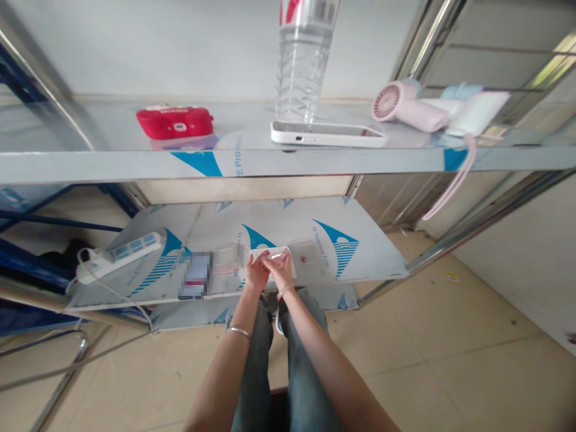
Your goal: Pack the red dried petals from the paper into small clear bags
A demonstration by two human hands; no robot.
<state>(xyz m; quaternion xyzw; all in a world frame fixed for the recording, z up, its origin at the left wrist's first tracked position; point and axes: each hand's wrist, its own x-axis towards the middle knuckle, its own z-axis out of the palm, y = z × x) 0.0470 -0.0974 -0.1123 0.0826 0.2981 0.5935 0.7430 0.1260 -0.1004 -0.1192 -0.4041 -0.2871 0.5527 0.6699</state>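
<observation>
A steel shelf rack stands against a pale wall on a tiled floor. Your arms reach down to its lower shelf, where your left hand and right hand together pinch a small white case, just right of the power strip.

The shelf rack is smooth, glossy sheet metal under a clear protective film with blue printing. The bottle is clear ribbed plastic. The phone case is glossy white plastic, the hair dryer matt pink plastic, the pouch smooth and red. The floor is glossy beige tile; the trousers are grey denim.
</observation>
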